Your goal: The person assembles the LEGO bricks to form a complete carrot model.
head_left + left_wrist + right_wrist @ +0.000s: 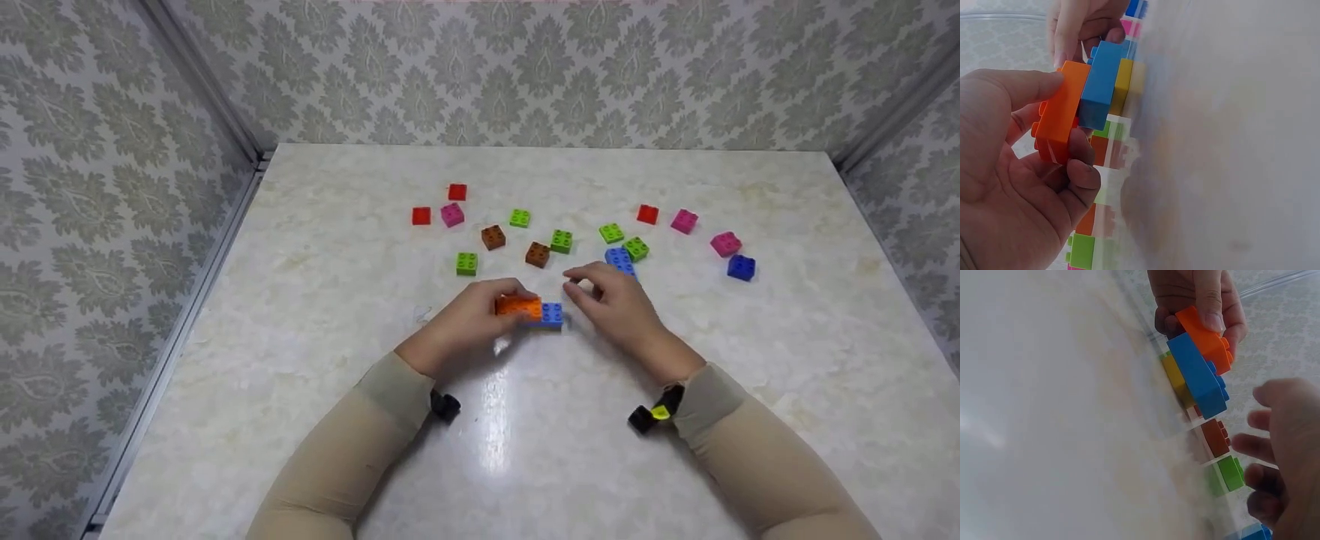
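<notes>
My left hand [469, 321] grips an orange brick [519, 307], thumb on one side and fingers on the other. The orange brick sits on a longer blue brick [552, 315], offset so that one end of the blue shows its studs. Beneath the blue, a yellow brick [1122, 84] shows in both wrist views, close to the tabletop. To the right of this stack, apart from it, my right hand [619, 309] hovers with loosely bent fingers and nothing between them. Just past its knuckles lies a light blue brick [619, 259], partly covered by that hand.
Loose bricks lie beyond my hands: brown [537, 254], green [466, 263], red [421, 216] and pink [452, 214], several of them scattered. At the right are pink [726, 244] and dark blue [741, 268] bricks. A patterned wall [517, 75] rises behind the table [315, 300].
</notes>
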